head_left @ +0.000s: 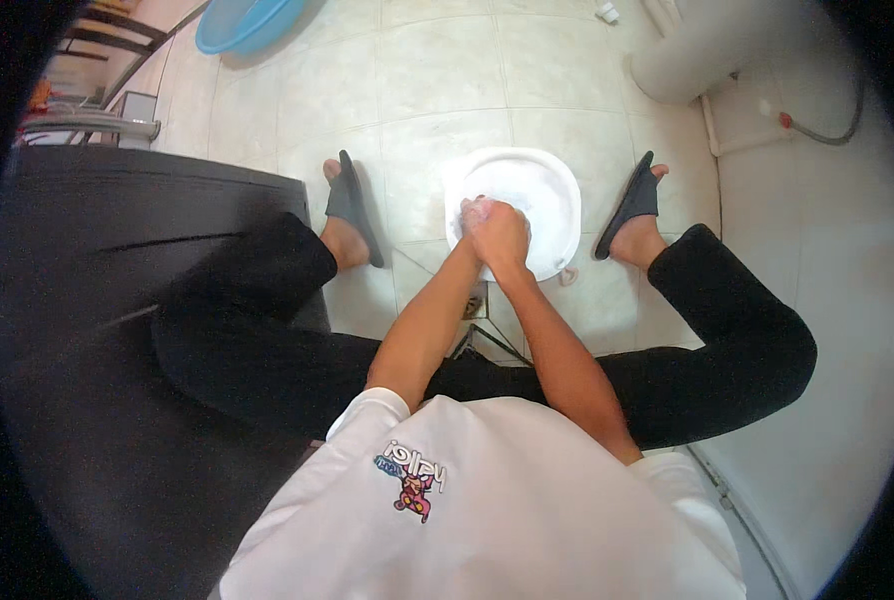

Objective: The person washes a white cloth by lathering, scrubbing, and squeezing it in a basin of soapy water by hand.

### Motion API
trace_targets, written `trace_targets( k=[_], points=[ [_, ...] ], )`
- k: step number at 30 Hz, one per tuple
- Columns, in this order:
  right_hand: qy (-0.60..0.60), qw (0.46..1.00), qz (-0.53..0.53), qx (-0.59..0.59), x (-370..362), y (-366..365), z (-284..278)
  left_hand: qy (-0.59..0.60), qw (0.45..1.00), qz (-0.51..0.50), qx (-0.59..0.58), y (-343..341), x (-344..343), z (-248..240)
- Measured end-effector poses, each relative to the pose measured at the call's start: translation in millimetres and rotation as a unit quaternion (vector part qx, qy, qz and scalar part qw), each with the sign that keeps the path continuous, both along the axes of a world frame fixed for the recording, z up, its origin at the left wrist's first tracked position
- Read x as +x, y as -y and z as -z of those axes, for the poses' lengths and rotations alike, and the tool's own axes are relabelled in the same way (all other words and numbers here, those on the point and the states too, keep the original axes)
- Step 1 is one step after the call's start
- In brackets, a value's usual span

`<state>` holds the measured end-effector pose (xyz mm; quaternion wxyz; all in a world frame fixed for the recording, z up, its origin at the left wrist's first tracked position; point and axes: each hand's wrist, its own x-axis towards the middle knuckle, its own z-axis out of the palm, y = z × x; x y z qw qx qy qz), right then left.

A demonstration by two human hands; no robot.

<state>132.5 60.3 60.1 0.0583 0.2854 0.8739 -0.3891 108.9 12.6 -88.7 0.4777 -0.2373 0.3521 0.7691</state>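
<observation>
A round-cornered white basin [570, 205] stands on the floor between my feet, with whitish, sudsy-looking contents [547, 215]. Over its left side my two hands are pressed together. My right hand [504, 238] is closed and lies on top, covering much of my left hand [471, 230], which is curled underneath. Something pale pink and white, wet-looking [479, 209], shows at the fingers. It is too small and too covered to tell whether it is cloth, lather or something else.
Black slippers [355, 205] are on my feet. A small pale object [568, 276] lies beside the basin, near a floor drain [475, 300]. Dark furniture [117, 200] borders the left. A blue tub [252, 22], a thick white pipe [682, 60] and a grey hose [837, 137] are farther off.
</observation>
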Motion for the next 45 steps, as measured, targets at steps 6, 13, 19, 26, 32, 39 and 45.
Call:
trace_targets(
  k=[6, 13, 19, 26, 32, 39, 45],
  points=[
    [-0.15, 0.978, 0.099, 0.107, -7, -81, 63, -0.052, 0.998, 0.025, -0.034, -44, 7, -46],
    [0.012, 0.986, 0.117, 0.12, -2, -106, 98, -0.202, 0.954, 0.028, -0.219, -27, -44, -47],
    [0.172, 0.985, 0.015, 0.01, 12, -99, 104, -0.327, 0.883, 0.086, -0.326, -9, -61, -35],
    [-0.114, 0.978, 0.033, -0.17, 5, -89, 131, -0.449, 0.812, 0.115, -0.355, -16, -45, -35],
    [0.038, 0.984, -0.073, -0.16, 14, -86, 138, -0.304, 0.935, -0.045, -0.177, -1, -28, -26],
    [-0.031, 0.998, -0.041, -0.043, 5, -73, 100, -0.289, 0.916, -0.039, -0.277, 3, -18, 17],
    [-0.018, 0.999, 0.032, 0.028, 6, -99, 89, -0.292, 0.916, 0.047, -0.27, -9, -8, -15]
  ],
)
